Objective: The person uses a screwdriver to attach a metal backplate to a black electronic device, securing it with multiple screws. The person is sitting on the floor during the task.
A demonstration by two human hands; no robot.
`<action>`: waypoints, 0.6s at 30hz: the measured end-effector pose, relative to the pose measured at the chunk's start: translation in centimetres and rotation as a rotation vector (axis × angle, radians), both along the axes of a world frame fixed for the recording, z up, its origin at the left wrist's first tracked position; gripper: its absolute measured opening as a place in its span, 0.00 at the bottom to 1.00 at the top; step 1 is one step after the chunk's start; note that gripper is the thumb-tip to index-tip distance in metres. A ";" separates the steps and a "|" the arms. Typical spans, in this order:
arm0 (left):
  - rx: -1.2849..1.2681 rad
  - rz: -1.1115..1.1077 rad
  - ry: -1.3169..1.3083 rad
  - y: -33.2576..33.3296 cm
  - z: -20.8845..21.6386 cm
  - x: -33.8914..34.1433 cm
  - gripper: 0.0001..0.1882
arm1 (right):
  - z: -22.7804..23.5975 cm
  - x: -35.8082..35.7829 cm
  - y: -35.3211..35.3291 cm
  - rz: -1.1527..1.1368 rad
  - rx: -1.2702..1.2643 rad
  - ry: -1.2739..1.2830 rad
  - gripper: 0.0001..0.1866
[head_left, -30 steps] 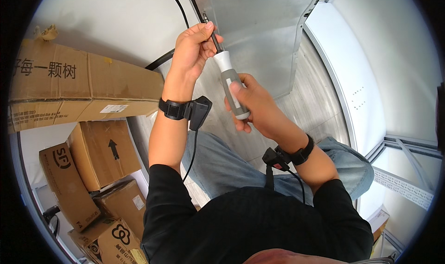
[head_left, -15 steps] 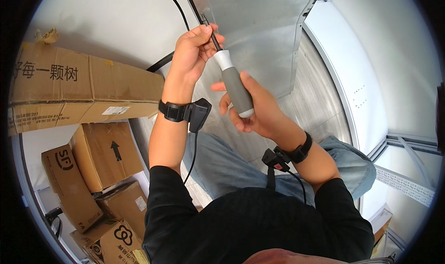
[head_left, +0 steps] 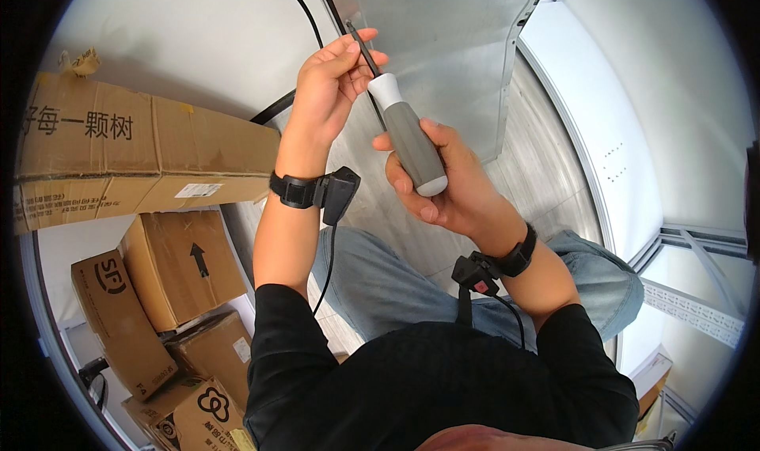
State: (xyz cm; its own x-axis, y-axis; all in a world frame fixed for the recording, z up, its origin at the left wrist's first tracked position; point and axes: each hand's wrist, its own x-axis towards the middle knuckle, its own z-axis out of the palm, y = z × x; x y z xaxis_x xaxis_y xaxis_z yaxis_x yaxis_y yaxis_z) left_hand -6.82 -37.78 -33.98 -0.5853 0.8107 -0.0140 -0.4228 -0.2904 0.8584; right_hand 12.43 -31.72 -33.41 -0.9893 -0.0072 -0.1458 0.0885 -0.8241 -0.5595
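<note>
Left hand [head_left: 328,87], at eleven o'clock of centre: fingertips pinched on the dark shaft of a screwdriver [head_left: 404,134] just above its white collar. Right hand [head_left: 443,182], at one o'clock of centre: fingers wrapped round the grey handle, butt end exposed. Screwdriver tilted, tip at twelve o'clock against the edge of a grey metal panel [head_left: 443,39]. Cardboard boxes [head_left: 134,158] stacked at nine o'clock. Black wrist straps [head_left: 297,190] with cables on both forearms. White cabinet wall [head_left: 633,134] at three o'clock.

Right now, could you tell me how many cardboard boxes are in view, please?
6, all at left: one long box on top, five smaller ones stacked below; more may be hidden.
</note>
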 end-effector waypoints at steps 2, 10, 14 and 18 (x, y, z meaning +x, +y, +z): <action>-0.016 0.028 0.003 0.1 -0.4 -0.3 0.11 | 0.4 0.0 0.0 -0.006 0.089 -0.063 0.27; -0.107 0.122 0.037 0.8 -1.2 -0.3 0.13 | 1.5 0.9 -0.8 -0.177 0.745 -0.260 0.24; -0.052 0.094 0.071 0.5 -0.3 0.1 0.15 | 0.7 0.9 0.0 -0.143 0.369 -0.150 0.25; -0.025 0.069 0.055 0.2 -0.3 0.0 0.17 | 0.7 0.8 0.1 -0.095 0.384 -0.143 0.24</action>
